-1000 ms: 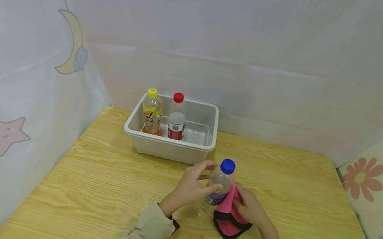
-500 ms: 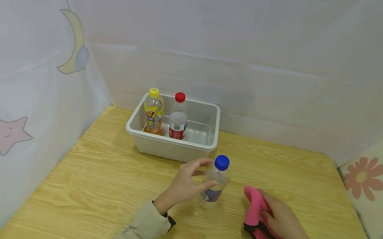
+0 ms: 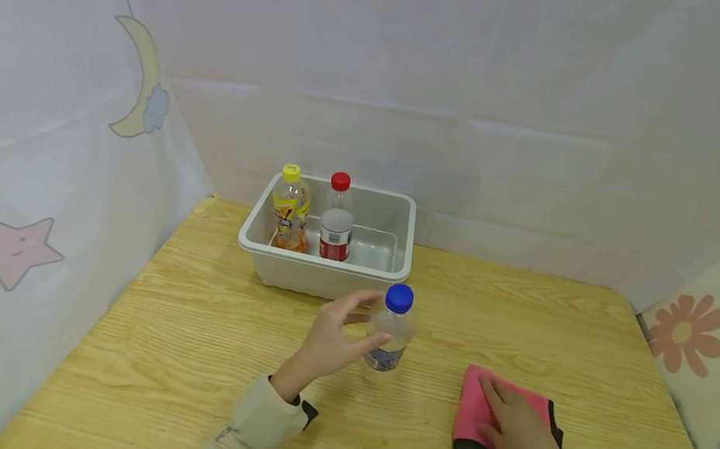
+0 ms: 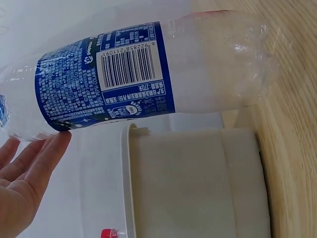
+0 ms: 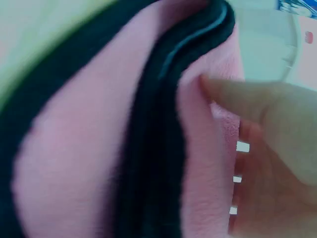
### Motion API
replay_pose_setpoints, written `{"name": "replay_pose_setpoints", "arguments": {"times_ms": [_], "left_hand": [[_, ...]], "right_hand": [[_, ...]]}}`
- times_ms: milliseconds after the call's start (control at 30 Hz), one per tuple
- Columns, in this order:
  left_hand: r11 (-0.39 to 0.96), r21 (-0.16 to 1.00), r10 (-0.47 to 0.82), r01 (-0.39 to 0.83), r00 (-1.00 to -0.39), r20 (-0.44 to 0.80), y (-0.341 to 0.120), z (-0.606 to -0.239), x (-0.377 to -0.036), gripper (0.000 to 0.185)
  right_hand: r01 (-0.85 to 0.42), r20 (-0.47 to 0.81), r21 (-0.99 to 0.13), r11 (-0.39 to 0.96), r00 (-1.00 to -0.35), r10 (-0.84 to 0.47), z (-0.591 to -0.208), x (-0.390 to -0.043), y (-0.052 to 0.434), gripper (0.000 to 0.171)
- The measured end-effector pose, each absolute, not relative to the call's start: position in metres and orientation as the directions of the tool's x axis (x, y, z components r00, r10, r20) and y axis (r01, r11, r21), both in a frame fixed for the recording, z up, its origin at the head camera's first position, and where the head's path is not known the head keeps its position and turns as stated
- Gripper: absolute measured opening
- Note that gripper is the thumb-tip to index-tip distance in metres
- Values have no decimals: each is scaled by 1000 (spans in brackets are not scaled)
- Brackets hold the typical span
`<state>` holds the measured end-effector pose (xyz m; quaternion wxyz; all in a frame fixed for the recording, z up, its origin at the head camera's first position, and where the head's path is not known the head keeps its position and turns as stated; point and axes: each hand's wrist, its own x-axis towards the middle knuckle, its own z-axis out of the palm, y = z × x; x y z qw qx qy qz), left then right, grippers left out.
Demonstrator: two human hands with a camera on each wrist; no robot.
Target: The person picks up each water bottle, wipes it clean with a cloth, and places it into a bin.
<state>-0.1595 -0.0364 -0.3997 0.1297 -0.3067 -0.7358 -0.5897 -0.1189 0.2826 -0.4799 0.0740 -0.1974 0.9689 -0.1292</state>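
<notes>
My left hand point(image 3: 330, 341) holds a clear plastic bottle point(image 3: 391, 331) with a blue cap, thumb on the near side and fingers at the far side. The bottle looks upright in the head view; whether its base touches the table is unclear. Its blue label point(image 4: 104, 74) with a barcode fills much of the left wrist view. On the right, my right hand point(image 3: 518, 430) rests with extended fingers on a folded pink cloth point(image 3: 536, 409) with black edging, which lies on the table. The right wrist view shows the thumb against the cloth's fold point(image 5: 208, 148); the fingertips there are hidden.
A light grey plastic bin point(image 3: 323, 278) stands at the back of the wooden table point(image 3: 170, 351). Inside it are a yellow-capped bottle point(image 3: 291, 210) and a red-capped bottle point(image 3: 335, 232). Printed cloth walls point(image 3: 514, 186) enclose the back and sides.
The bottle and my left hand have moved left, away from the cloth. My right hand has carried the cloth to the right and laid it flatter on the table; its fingers have straightened over it.
</notes>
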Motion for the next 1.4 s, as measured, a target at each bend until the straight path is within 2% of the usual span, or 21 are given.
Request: {"name": "replay_pose_setpoints", "arguments": {"times_ms": [167, 233, 400, 533, 667, 767, 867, 1100, 1267, 1400], "left_hand": [[111, 772, 300, 626, -762, 574, -44, -406, -162, 49], [105, 760, 302, 641, -749, 590, -48, -405, -162, 49], [126, 753, 292, 646, -749, 594, -56, -402, -161, 50], [143, 745, 279, 652, -749, 601, -61, -402, -160, 53], [150, 743, 273, 652, -750, 603, -66, -403, -159, 54], [156, 752, 272, 640, -760, 591, -70, -401, -158, 51], [160, 750, 271, 642, -759, 592, -74, -400, -157, 49], [163, 722, 265, 673, -734, 625, -84, -397, -159, 49], [185, 713, 254, 677, -734, 631, -92, -394, -160, 48], [190, 690, 259, 698, -714, 651, -97, -389, -159, 47]], "right_hand": [[-301, -197, -304, 904, -908, -369, -491, -111, 278, 81], [-289, -208, -334, 897, -906, -370, -490, -111, 279, 81], [-317, -62, -454, 832, -921, -385, -474, -125, 277, 59], [-289, 32, -593, 751, -941, -336, -458, -139, 261, 47], [-218, 24, -751, 623, -952, -304, -450, -157, 240, 50], [-139, -5, -878, 459, -954, -299, -448, -173, 226, 53], [-56, -40, -950, 307, -954, -296, -445, -188, 213, 55], [74, -105, -989, 129, -960, -259, -440, -216, 185, 62], [146, -154, -988, 52, -956, -249, -439, -233, 168, 68], [190, -184, -982, -10, -959, -218, -439, -243, 157, 66]]}}
